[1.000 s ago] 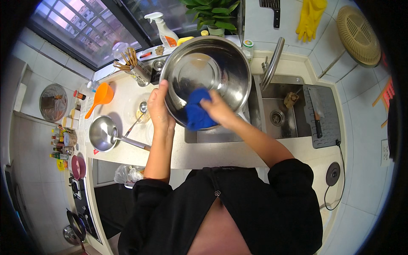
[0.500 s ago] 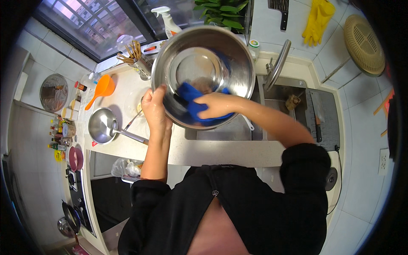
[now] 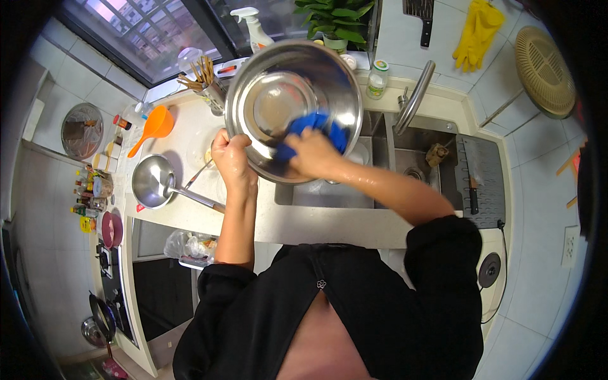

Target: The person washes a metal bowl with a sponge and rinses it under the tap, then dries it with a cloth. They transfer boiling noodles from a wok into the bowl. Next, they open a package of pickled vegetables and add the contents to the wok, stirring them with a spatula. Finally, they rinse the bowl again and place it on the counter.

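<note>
**Wet grip on a tilted basin**

The glistening left hand (image 3: pixel 234 161) clamps the left rim of the steel basin (image 3: pixel 269 104), tilted above the left edge of the sink (image 3: pixel 316 199); wet fingers could slip if the right hand (image 3: pixel 313 157), gripping a blue cloth (image 3: pixel 330 132), presses too hard. Leftward, a long-handled steel pan (image 3: pixel 151 183) crowds the left forearm (image 3: pixel 237 225) near the front edge of the counter (image 3: pixel 304 227); rightward, a faucet (image 3: pixel 415 100) at the sink's back edge limits swinging room

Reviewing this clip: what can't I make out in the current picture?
All in the head view:
- Left hand: its fingers behind the steel bowl are hidden by the bowl's wall.
- Blue cloth: partly covered by the right hand; blur obscures its folds and the fingertips.
- Left sink basin: its far part is hidden by the bowl.
- Plant: cut off by the top edge.
- Small bottles: too small for detail.
</note>
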Tool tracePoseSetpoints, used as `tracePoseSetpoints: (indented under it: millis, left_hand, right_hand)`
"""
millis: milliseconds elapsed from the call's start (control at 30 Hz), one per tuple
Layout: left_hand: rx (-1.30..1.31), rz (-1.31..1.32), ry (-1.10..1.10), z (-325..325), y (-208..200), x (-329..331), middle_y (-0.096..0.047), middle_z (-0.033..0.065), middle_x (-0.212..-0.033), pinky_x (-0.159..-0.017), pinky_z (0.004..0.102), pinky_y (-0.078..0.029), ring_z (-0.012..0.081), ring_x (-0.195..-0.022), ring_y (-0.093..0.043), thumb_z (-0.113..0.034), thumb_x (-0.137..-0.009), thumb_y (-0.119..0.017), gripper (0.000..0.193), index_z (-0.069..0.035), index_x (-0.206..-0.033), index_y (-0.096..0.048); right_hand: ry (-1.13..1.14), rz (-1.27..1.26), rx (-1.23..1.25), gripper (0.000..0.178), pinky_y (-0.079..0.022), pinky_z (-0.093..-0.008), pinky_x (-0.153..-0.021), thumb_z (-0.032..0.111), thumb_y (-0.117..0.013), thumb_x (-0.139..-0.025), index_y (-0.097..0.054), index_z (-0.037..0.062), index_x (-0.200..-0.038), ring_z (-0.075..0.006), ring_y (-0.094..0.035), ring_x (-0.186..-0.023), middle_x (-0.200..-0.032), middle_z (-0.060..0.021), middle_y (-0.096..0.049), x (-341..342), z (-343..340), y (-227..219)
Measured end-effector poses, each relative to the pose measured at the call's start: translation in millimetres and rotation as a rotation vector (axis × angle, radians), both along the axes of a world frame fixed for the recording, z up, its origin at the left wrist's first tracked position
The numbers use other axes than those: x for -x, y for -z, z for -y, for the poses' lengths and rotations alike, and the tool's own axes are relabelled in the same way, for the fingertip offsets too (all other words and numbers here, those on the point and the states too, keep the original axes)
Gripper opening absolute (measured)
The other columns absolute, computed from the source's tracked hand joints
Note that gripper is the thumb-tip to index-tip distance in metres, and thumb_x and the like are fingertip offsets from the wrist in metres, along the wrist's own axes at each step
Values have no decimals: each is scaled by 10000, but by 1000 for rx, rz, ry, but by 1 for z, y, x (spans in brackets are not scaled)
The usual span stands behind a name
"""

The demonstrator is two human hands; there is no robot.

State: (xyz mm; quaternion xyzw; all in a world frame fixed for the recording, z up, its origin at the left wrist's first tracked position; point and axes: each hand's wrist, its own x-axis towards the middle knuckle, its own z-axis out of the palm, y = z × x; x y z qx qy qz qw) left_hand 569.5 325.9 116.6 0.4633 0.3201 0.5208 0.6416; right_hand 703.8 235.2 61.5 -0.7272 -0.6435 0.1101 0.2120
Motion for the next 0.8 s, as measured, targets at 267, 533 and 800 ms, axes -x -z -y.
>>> tracePoseSetpoints:
  millis: [267, 533, 800]
  left_hand:
    - [508, 68, 11, -54, 62, 20, -493, 78, -734, -585, 292, -417, 180, -627, -458, 61, -611, -427, 154, 6, -743, -483]
    - [890, -160, 513, -12, 65, 1, -574, 164, -835, -751, 419, -493, 310, -762, -574, 34, -576, -427, 244, 63, -805, -507]
    - [865, -27, 691, 16, 78, 7, -590, 145, -722, -593, 340, -517, 263, -618, -584, -23, -589, -443, 234, 55, -789, -535]
  right_hand:
    - [219, -1466, -397, 326, -452, -274, -754, 72, -557, -738, -512, 0, -1053, -162, -569, -836, -897, -66, -579, -9, 98, -75]
    - [144, -111, -923, 459, -370, -421, -872, 66, -624, -601, -584, 151, -1050, -344, -494, -976, -1005, -151, -526, -14, 96, -63]
    - [156, -956, -477, 255, -419, -227, -614, 190, -509, -840, -538, -13, -992, -75, -503, -671, -753, -32, -554, -128, 11, -100]
